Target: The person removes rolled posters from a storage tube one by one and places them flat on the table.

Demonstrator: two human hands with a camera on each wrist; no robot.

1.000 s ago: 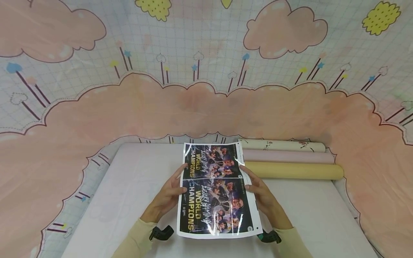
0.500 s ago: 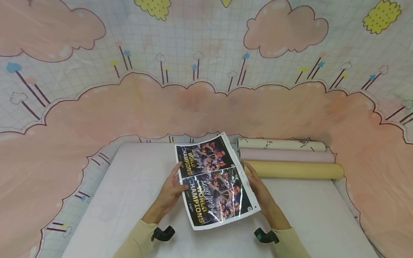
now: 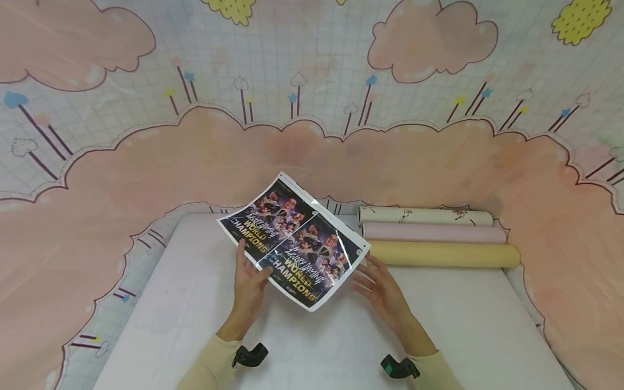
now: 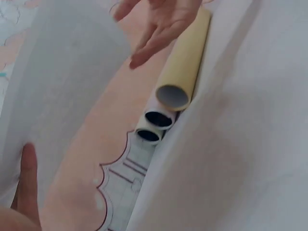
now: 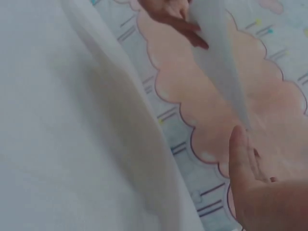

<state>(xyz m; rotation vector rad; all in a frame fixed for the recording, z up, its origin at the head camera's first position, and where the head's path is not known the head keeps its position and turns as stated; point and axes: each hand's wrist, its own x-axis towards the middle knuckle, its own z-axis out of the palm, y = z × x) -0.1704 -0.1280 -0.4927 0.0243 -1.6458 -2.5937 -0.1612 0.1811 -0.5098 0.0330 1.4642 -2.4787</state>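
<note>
My left hand [image 3: 249, 287] pinches the lower left edge of a glossy printed poster sheet [image 3: 292, 244], its thumb on the front. The sheet bears two matching dark panels with "WORLD CHAMPIONS" in yellow and is tilted in the air above the table. My right hand [image 3: 382, 290] is by the sheet's right corner, fingers extended; whether a fingertip touches the corner is unclear. In the left wrist view the pale back of the sheet [image 4: 62, 77] shows, with my left thumb against it. The right wrist view has the sheet [image 5: 219, 62] edge-on, beyond my right hand [image 5: 260, 192].
Three rolls lie side by side at the table's back right: a yellow roll [image 3: 443, 254], a pale pink roll [image 3: 434, 233] and a floral cream roll [image 3: 429, 216]. A white cover lies over the table [image 3: 170, 303]. Behind hangs a cloud-patterned cloth [image 3: 292, 157].
The sheet has turned anticlockwise and shifted up and left, carried by my left hand. My right hand has loosened from its right edge and now has its fingers spread.
</note>
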